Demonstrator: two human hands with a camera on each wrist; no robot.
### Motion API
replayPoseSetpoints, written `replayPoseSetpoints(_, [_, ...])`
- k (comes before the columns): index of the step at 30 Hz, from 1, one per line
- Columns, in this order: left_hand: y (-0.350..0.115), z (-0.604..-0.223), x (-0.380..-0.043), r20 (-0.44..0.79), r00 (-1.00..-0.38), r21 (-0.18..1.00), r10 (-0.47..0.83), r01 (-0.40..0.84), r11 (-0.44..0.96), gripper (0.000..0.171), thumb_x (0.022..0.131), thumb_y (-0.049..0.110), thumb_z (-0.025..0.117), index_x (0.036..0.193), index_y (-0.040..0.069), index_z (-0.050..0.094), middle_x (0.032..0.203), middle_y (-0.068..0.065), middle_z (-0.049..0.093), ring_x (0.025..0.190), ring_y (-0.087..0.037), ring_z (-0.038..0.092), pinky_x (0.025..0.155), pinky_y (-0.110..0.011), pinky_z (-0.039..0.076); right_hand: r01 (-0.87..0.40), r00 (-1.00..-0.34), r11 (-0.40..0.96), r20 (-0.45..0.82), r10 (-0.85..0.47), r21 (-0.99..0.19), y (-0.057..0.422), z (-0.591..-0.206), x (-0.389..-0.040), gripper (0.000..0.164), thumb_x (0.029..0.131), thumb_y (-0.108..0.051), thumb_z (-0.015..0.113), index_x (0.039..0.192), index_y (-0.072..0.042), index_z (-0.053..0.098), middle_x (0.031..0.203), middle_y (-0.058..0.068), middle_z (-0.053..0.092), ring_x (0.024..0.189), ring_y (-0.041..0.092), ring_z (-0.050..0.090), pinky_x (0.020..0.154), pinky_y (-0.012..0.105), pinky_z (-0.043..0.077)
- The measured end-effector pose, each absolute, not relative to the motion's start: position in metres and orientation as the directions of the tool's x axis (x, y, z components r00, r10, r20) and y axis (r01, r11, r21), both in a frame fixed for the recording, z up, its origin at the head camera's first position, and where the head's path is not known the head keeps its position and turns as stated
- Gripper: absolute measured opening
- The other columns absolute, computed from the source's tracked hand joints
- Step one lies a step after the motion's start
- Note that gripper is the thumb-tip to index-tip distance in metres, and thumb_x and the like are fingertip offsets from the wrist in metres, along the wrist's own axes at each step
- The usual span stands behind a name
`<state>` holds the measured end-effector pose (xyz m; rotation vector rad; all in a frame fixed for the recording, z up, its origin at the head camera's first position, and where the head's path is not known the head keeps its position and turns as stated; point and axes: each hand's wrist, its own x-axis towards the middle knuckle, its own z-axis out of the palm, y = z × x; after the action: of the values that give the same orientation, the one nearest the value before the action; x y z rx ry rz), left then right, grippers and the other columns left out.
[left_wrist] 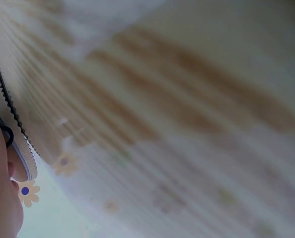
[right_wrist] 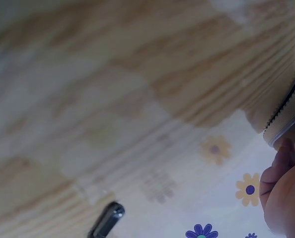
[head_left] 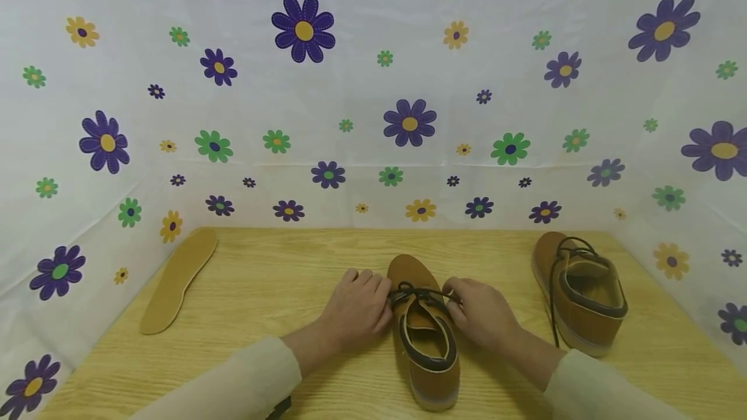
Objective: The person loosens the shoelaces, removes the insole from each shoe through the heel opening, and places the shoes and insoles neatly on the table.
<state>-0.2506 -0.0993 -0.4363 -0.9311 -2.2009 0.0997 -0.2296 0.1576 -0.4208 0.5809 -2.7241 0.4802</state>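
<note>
A brown shoe [head_left: 430, 381] with a dark padded collar stands on the wooden table, toe pointing away. Its black shoelace [head_left: 413, 290] crosses the front in what looks like a bow. On the shoe's left side, my left hand [head_left: 357, 306] pinches one part of the lace, its fingertips partly hidden. From the right, my right hand [head_left: 486, 312] pinches the other part between thumb and fingers, the lace stretched between both hands. In the left wrist view, the left hand [left_wrist: 2, 193] lies beside the shoe's sole edge [left_wrist: 9, 94]. The right wrist view shows the right hand [right_wrist: 286, 193] by the sole.
A second brown shoe [head_left: 595, 326] stands at the right, one lace end hanging onto the table [head_left: 274, 258]. A tan insole [head_left: 177, 284] lies at the far left. Flower-printed white sheeting [head_left: 362, 83] walls the back and sides. A dark, shiny rod-like thing [right_wrist: 108, 218] shows in the right wrist view.
</note>
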Motion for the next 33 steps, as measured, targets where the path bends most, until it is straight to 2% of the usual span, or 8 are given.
replayPoseSetpoints(5, [-0.0988,-0.4367,-0.2529,0.652,-0.396,-0.347,0.647,0.603,0.718,0.023,0.095,0.025,0.041,0.088,0.012,0.058,0.074,0.0,0.056,0.067,-0.018,0.051,0.064,-0.031,0.034,-0.489,-0.835,0.82,0.433,-0.34,-0.298,0.1583,-0.421,-0.2288,0.01,0.084,-0.013,0.062,0.092,-0.016,0.066,0.08,-0.007,0.066,0.067,0.005,0.058,0.06,0.024,0.047])
replayPoseSetpoints(8, [-0.099,-0.4365,-0.2529,0.655,-0.383,-0.352,0.651,0.607,0.712,0.028,0.099,0.027,0.036,0.086,0.013,0.057,0.072,0.001,0.054,0.065,-0.017,0.049,0.064,-0.031,0.033,-0.539,-0.8,0.787,0.476,-0.367,-0.3,0.1583,-0.4227,-0.2299,0.004,0.088,-0.016,0.062,0.086,-0.019,0.064,0.074,-0.012,0.06,0.063,-0.001,0.05,0.056,0.02,0.043])
replayPoseSetpoints(11, [-0.0998,-0.4366,-0.2525,0.658,-0.379,-0.348,0.651,0.614,0.709,0.033,0.102,0.028,0.033,0.082,0.014,0.055,0.07,0.002,0.053,0.065,-0.017,0.048,0.064,-0.031,0.033,-0.591,-0.759,0.755,0.513,-0.402,-0.283,0.1585,-0.4239,-0.2309,0.02,0.094,-0.021,0.061,0.075,-0.021,0.056,0.066,-0.014,0.048,0.057,-0.004,0.04,0.052,0.017,0.037])
replayPoseSetpoints(15, [-0.1006,-0.437,-0.252,0.662,-0.385,-0.337,0.643,0.614,0.714,0.037,0.104,0.028,0.031,0.078,0.015,0.054,0.069,0.001,0.052,0.065,-0.017,0.048,0.064,-0.031,0.033,-0.637,-0.716,0.725,0.551,-0.429,-0.262,0.159,-0.4252,-0.2314,0.034,0.097,-0.022,0.061,0.067,-0.023,0.046,0.062,-0.014,0.037,0.055,-0.002,0.031,0.05,0.017,0.032])
replayPoseSetpoints(20, [-0.0999,-0.4358,-0.2508,0.665,-0.394,-0.344,0.634,0.591,0.729,0.038,0.103,0.027,0.032,0.072,0.014,0.05,0.064,0.001,0.048,0.061,-0.018,0.045,0.063,-0.032,0.032,-0.641,-0.709,0.725,0.556,-0.433,-0.252,0.158,-0.4244,-0.2306,0.037,0.099,-0.019,0.058,0.065,-0.023,0.044,0.063,-0.014,0.039,0.056,-0.002,0.032,0.052,0.017,0.033])
replayPoseSetpoints(23, [-0.0991,-0.4338,-0.2494,0.68,-0.39,-0.356,0.621,0.566,0.744,0.037,0.1,0.026,0.04,0.066,0.014,0.046,0.058,0.001,0.043,0.056,-0.018,0.041,0.061,-0.033,0.031,-0.609,-0.732,0.755,0.54,-0.416,-0.244,0.1578,-0.4232,-0.2297,0.039,0.099,-0.019,0.057,0.063,-0.023,0.043,0.062,-0.013,0.04,0.056,0.0,0.033,0.053,0.018,0.034])
replayPoseSetpoints(27, [-0.0987,-0.4314,-0.2469,0.682,-0.411,-0.364,0.605,0.527,0.768,0.038,0.094,0.028,0.051,0.06,0.015,0.044,0.055,0.002,0.037,0.053,-0.018,0.036,0.059,-0.033,0.03,-0.568,-0.759,0.787,0.522,-0.389,-0.24,0.1579,-0.423,-0.2289,0.041,0.098,-0.02,0.058,0.06,-0.023,0.044,0.062,-0.012,0.045,0.056,0.001,0.036,0.054,0.02,0.036])
replayPoseSetpoints(33, [-0.0986,-0.433,-0.2466,0.585,-0.553,-0.347,0.593,0.49,0.799,0.045,0.099,0.031,0.049,0.056,0.016,0.045,0.054,0.002,0.04,0.054,-0.018,0.037,0.061,-0.033,0.027,-0.538,-0.782,0.813,0.492,-0.383,-0.222,0.1568,-0.4238,-0.23,0.047,0.099,-0.023,0.057,0.056,-0.022,0.041,0.059,-0.011,0.043,0.053,0.002,0.036,0.052,0.021,0.036])
